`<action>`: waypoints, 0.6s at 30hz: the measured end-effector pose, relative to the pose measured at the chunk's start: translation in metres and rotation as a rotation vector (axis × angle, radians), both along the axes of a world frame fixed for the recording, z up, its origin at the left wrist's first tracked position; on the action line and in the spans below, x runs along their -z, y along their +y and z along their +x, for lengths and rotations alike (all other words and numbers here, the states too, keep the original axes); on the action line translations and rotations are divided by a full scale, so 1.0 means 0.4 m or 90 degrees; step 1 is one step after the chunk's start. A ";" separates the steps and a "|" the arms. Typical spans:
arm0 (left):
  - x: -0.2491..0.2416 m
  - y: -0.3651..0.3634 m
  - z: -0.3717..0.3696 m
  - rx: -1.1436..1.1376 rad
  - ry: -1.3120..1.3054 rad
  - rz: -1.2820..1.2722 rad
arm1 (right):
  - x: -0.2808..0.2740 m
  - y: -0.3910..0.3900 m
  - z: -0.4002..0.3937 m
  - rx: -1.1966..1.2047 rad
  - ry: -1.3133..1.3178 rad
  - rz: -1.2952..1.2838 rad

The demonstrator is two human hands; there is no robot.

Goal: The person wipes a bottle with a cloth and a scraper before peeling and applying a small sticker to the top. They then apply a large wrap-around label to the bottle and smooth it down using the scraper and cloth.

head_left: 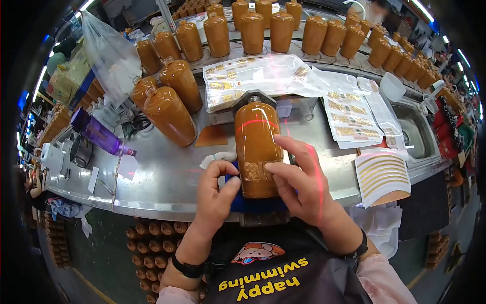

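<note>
A glazed brown bottle (257,137) lies in a dark cradle (264,219) in front of me, its neck pointing away. A patterned gold label (252,172) sits across its lower part. From the left, my left hand (216,192) is closed, thumb and forefinger bent together at the label's left edge. My right hand (306,180) reaches in from the right, one finger up along the bottle's side and other fingertips pressing at the label's right edge. Red light lines cross the bottle and my right hand. The label's exact contact with the fingertips is partly hidden.
Several brown bottles (169,115) stand at the left, and more line the conveyor (298,60) behind. Label sheets (353,116) and a sheet of curved gold strips (383,175) lie right, near a sink (417,133). A purple bottle (96,130) leans at left.
</note>
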State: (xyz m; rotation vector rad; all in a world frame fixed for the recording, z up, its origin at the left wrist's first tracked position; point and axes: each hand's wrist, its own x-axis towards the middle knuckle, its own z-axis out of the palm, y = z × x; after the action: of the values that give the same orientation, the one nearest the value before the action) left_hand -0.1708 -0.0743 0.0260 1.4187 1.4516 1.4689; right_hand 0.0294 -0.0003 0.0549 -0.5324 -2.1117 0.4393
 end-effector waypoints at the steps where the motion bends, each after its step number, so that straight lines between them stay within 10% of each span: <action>1: 0.004 -0.004 0.001 -0.004 0.077 0.028 | 0.002 0.002 0.004 -0.001 0.001 0.000; 18: -0.059 0.034 0.016 -0.073 0.547 0.302 | -0.020 -0.015 -0.022 -0.003 -0.052 0.011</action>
State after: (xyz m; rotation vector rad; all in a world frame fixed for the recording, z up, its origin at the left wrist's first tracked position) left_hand -0.1646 -0.0607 0.0498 2.5072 1.7387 1.3860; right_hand 0.0207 -0.0062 0.0629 -0.5434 -2.1928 0.4089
